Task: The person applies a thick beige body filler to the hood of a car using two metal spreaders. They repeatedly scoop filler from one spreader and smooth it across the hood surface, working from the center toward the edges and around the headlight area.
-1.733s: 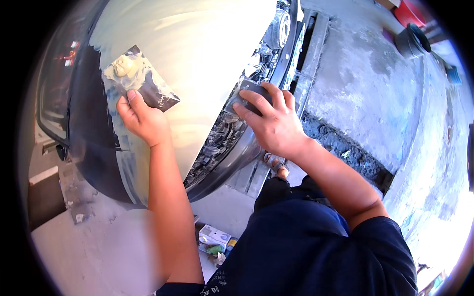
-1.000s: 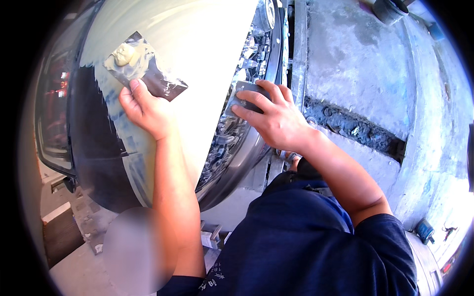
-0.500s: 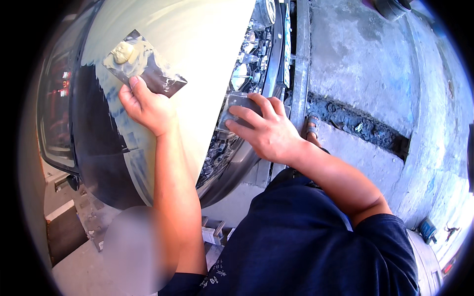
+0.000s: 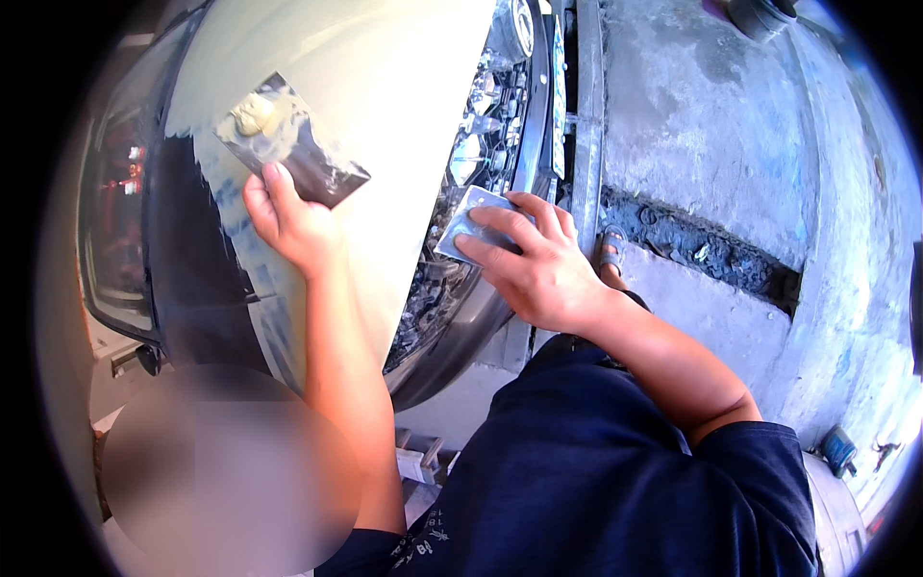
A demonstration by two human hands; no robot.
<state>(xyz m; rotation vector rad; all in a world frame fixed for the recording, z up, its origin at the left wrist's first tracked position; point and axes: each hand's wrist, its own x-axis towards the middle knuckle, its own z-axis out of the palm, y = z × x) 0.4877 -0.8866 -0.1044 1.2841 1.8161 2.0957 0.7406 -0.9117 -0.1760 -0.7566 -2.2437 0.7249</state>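
My left hand (image 4: 300, 231) grips a dark flat plate (image 4: 312, 161) by its near edge, thumb on top. A lump of cream putty (image 4: 255, 115) sits near the plate's far left corner, with smears around it. Under the plate spreads the car's bonnet (image 4: 385, 87), coated in cream filler with a ragged edge against dark paint. My right hand (image 4: 548, 279) holds a thin, greyish putty spreader (image 4: 461, 228), fingers spread across its face. It is over the open front end of the car, just right of the bonnet's edge.
Exposed headlamp and engine-bay parts (image 4: 471, 144) lie along the bonnet's right edge, beside the bumper (image 4: 452, 341). A rubble-filled trench (image 4: 707, 245) cuts the concrete floor at right. A dark round container (image 4: 760, 17) stands far right. A blurred patch covers the lower left.
My left hand and the plate have shifted slightly right and nearer. The spreader in my right hand has tilted, showing a paler face, and the hand has moved a little right.
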